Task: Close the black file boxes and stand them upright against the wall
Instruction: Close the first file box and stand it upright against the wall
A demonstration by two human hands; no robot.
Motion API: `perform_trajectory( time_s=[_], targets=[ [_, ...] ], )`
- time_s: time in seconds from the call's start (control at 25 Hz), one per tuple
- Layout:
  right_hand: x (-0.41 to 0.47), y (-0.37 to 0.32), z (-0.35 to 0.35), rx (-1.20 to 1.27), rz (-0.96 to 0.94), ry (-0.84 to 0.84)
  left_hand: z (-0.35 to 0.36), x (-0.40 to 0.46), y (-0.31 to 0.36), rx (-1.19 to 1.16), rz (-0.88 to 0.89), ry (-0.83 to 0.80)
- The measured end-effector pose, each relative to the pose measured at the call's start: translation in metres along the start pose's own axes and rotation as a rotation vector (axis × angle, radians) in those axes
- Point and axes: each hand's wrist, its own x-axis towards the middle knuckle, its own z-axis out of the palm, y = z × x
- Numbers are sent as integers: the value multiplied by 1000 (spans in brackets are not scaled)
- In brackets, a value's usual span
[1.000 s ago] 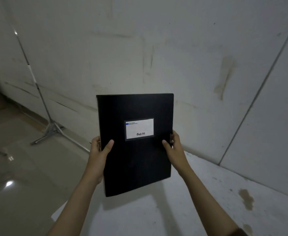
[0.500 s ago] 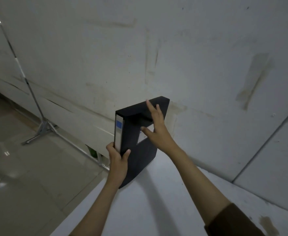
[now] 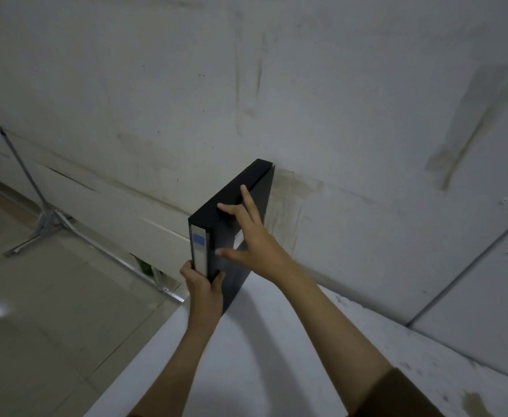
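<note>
I am seeing the left hand point(image 3: 202, 285) pinching the rigid black file box point(image 3: 234, 218) by its near spine, right hand point(image 3: 251, 236) spread flat; I'd be pushing its far edge flush to the stained white wall point(image 3: 321, 100).

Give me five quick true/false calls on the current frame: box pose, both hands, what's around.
1. The black file box stands upright on the white table. True.
2. The left hand grips the box at its lower spine. True.
3. The right hand is clenched in a fist, clear of the box. False: its fingers are spread against the box's side and top.
4. The box lid hangs wide open. False: it looks closed.
5. A metal tripod stand stands on the floor at left. True.
</note>
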Motion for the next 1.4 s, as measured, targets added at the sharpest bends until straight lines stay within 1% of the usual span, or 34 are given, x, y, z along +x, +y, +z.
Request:
perform_trajectory(
  time_s=[0.16,0.32,0.48,0.56,0.64,0.88,1.16,1.4],
  targets=[
    [17,11,-8,-53,19,-9,10,23,7,-20,-79,-71],
    [28,16,-14,-168,36,-34,9,38,7,-3,-132,-114],
    [29,14,-12,-230,53,-36,0,46,2,80,-171,-175],
    [28,11,-11,-251,66,-34,-4,45,4,159,-168,-168],
    [27,9,-13,-269,71,-38,-8,43,8,205,-145,-142],
    [15,-3,-20,-258,99,-33,-17,36,29,215,-18,-94],
    [-17,-32,-38,-237,91,-8,-37,8,78,285,89,2],
    [-64,-68,-65,-212,115,-21,-50,-33,127,232,177,-7]
  ],
)
